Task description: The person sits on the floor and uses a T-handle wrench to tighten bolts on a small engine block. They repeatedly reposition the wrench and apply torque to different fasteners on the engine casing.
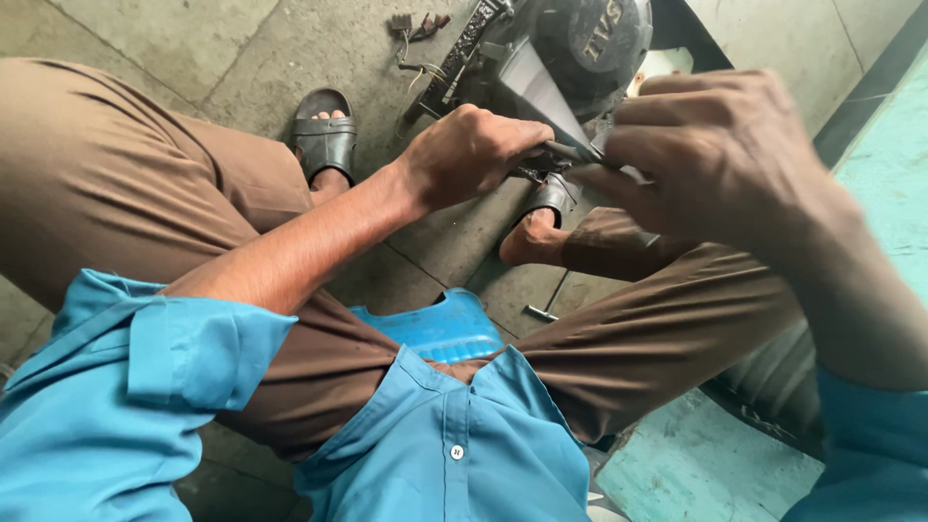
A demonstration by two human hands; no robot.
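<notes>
Tool: thin dark metal tool [565, 152] – held between both hands, above the knees, just before the black motor housing [570, 48]
Left hand [474, 155]: fingers closed around the tool's handle end
Right hand [715, 155]: fingers pinched on its tip, blurred
Floor [242, 48]: concrete – sandals [324, 135], small wrench [548, 300]
Seat: blue plastic stool [440, 324]

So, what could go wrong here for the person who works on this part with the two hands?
1. The left hand grips a thin metal tool that points toward the right hand; a slip may hurt the fingers.
2. The feet wear open sandals below the dark machine part, so a dropped piece could hit the toes.
3. A small metal tool lies on the floor by the foot and might be stepped on.
</notes>
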